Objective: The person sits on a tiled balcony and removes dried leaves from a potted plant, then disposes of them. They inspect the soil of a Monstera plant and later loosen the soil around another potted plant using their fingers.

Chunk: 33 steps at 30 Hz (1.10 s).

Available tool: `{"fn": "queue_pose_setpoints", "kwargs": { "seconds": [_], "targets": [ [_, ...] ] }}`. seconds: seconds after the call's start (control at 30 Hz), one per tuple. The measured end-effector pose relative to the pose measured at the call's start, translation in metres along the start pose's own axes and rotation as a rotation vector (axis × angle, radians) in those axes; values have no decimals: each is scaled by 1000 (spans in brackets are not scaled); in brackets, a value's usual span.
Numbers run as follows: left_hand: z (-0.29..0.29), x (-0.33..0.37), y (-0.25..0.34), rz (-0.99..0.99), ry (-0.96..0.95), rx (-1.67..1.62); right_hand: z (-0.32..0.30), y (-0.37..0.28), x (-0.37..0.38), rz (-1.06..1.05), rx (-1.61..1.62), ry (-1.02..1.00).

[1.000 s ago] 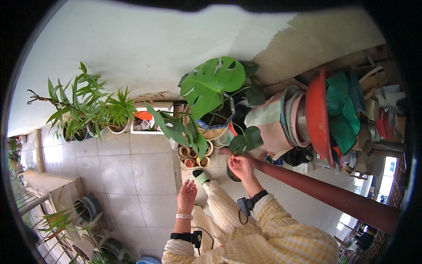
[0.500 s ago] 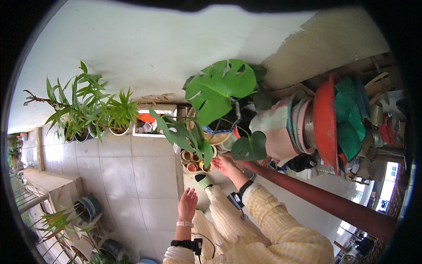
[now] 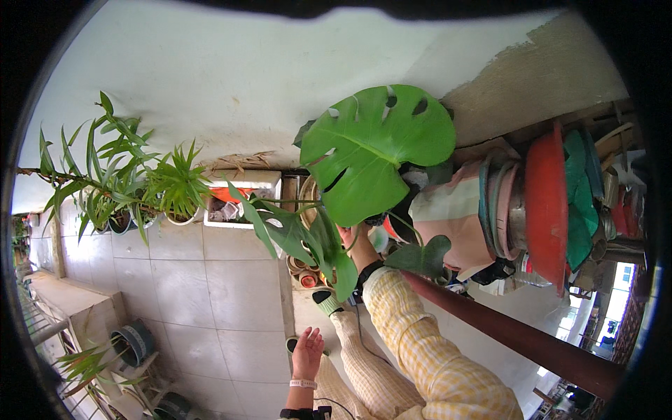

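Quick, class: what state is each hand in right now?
Left hand: open, nothing visible in it.
Right hand: partly hidden behind the large green split leaf; grip cannot be told.

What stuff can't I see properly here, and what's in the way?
All in the head view:
- Right hand: the big monstera leaf hides its fingertips, so you can't tell whether they hold anything.
- Round containers on the floor: lower leaves cover some of them.
- Dark plant pot at lower left: cut off by the bottom edge.
- Dark things far off at lower right: too small and blurry.
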<state>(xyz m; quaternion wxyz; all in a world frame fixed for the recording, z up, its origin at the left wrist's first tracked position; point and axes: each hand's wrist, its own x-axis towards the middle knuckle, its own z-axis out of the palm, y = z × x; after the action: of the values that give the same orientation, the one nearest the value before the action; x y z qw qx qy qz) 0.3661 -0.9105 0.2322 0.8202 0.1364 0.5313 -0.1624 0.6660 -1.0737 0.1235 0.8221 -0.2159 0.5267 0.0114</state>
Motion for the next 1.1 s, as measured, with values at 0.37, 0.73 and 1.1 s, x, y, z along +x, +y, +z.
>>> {"fn": "queue_pose_setpoints", "kwargs": {
  "seconds": [0.37, 0.73, 1.1],
  "targets": [
    [-1, 0, 1, 9, 9, 54, -53, 1, -4, -49, 45, 45],
    [10, 4, 11, 10, 16, 71, -82, -30, 5, -26, -166, 72],
    [16, 13, 12, 17, -25, 115, -91, -50, 8, -32, -325, 94]
  ]
}}
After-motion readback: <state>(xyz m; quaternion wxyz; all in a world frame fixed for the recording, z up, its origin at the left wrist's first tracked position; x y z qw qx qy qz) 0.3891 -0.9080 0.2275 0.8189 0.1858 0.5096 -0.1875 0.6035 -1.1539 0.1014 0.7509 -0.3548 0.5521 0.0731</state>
